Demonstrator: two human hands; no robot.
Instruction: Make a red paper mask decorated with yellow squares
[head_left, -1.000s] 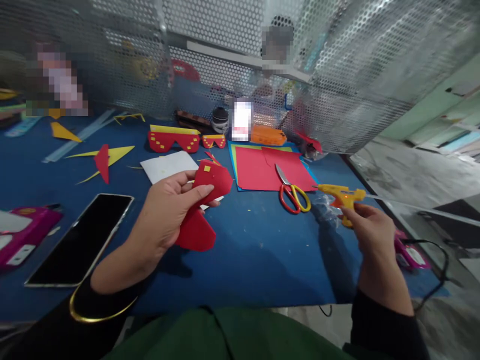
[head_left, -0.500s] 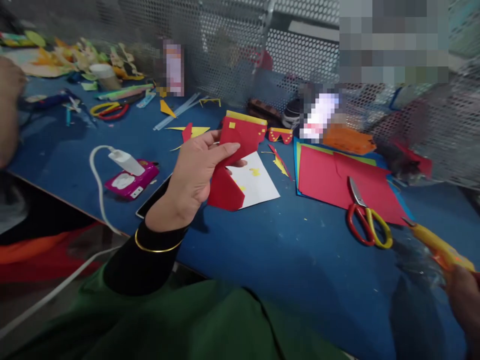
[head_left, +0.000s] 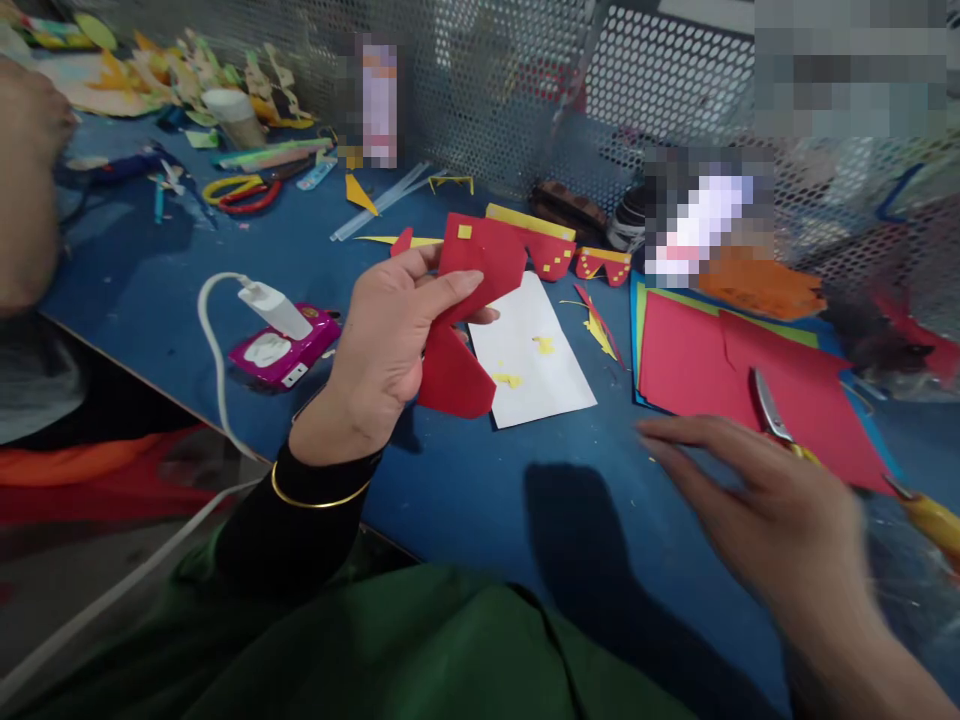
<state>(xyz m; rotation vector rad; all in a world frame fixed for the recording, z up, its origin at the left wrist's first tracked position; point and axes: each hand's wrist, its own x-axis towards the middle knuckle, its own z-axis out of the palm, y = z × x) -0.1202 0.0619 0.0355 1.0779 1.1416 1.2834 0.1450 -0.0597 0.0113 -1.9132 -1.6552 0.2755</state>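
Observation:
My left hand [head_left: 390,345] is closed on a red paper cutout [head_left: 491,258], thumb in front and fingers behind. A small yellow square sits near its top corner, and an angled red part hangs below the fingers. Beneath it lies a white sheet [head_left: 536,345] with small yellow bits on it. My right hand [head_left: 772,510], slightly blurred, is over the table to the right, fingers stretched forward with the tips close together; nothing shows in it. Beyond it are scissors [head_left: 769,405] on red paper sheets [head_left: 802,385] and a yellow glue gun [head_left: 934,520].
Red-and-yellow paper glasses [head_left: 604,265] and a larger red piece with yellow squares [head_left: 551,252] stand at the back. On the left are a purple power socket [head_left: 285,345] with a white cable [head_left: 217,360], red-yellow scissors [head_left: 241,192], clear glue sticks [head_left: 382,200] and another person's arm [head_left: 30,190].
My right hand has let go of the glue gun at the right and moved left toward the white sheet. The left hand keeps its hold on the red cutout; the view has shifted.

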